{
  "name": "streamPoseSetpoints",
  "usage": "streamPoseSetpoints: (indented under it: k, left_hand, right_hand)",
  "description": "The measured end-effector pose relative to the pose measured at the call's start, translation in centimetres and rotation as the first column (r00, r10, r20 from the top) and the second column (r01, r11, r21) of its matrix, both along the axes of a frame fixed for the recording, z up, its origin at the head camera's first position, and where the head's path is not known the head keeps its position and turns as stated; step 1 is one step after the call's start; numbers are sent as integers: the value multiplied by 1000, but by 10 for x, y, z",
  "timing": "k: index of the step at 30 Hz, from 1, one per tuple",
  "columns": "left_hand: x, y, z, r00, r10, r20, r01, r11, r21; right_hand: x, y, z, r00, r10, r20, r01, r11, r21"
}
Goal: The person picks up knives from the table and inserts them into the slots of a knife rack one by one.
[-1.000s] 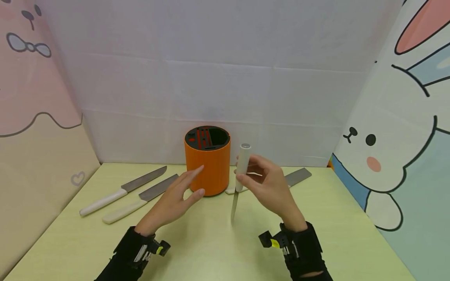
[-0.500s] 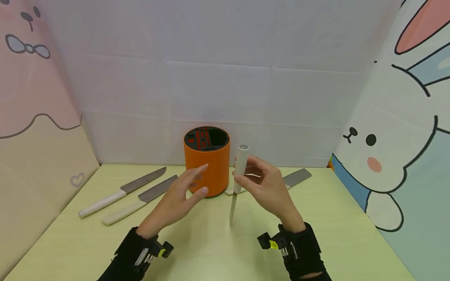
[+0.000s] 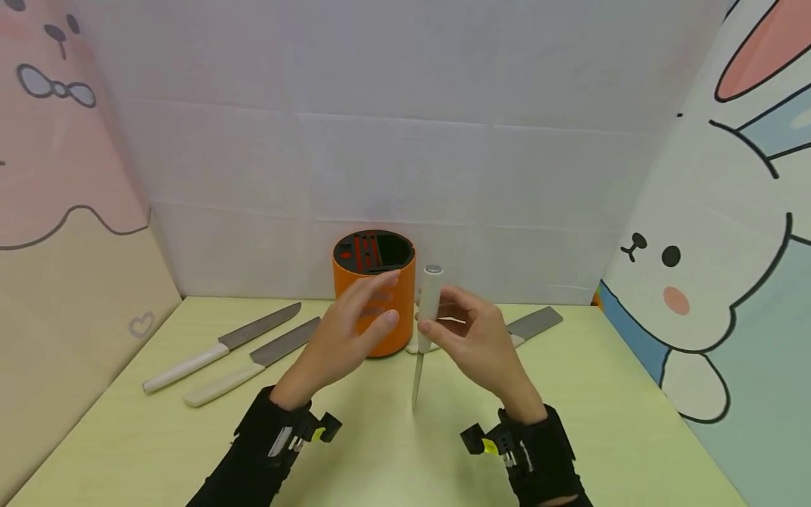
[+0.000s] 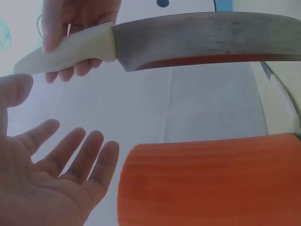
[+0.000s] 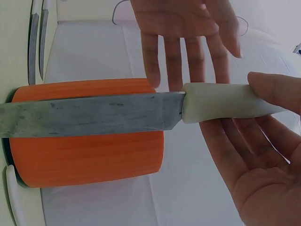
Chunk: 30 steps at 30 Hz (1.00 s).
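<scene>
A white-handled knife [image 3: 430, 299] is gripped blade-down between thumb and fingers of the right hand [image 3: 470, 338]; the left hand [image 3: 345, 334], empty, is held open-fingered near an orange block [image 3: 407, 303].

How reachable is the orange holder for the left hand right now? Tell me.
Probably yes: the left hand holds nothing, and nothing visible stands between it and the orange holder.

From my end I can read no lettering, brand or number in any of the three views. The only sign I make out is a small grey heart outline [image 3: 141, 324] on the left-hand wall [image 3: 76, 310].
</scene>
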State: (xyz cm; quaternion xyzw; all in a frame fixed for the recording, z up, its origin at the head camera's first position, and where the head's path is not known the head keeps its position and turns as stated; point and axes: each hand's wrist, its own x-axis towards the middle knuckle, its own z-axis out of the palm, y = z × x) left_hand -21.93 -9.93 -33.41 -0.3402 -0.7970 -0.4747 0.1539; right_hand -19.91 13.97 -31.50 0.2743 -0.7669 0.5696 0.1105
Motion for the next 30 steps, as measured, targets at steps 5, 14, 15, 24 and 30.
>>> streamPoseSetpoints:
  k: [5,14,15,24,30]
  left_hand:
    - [-5,13,20,999,-13,-45,15,999,49]
    - [-8,33,43,994,-21,-106,31,995,96]
    - [-8,34,45,994,-19,-108,30,994,100]
    - [-2,45,55,993,-14,-121,28,994,109]
    - [0,51,59,990,-7,-141,22,994,104]
  right_hand:
    - [0,1,1,1000,-8,-7,8,1000,6]
    - [0,-2,3,1000,-21,-18,22,1000,21]
    - [0,-2,3,1000,-23,-19,23,1000,21]
    - [0,-3,1,998,-38,-41,38,999,14]
    - [-1,-2,0,997,-44,-65,45,999,15]
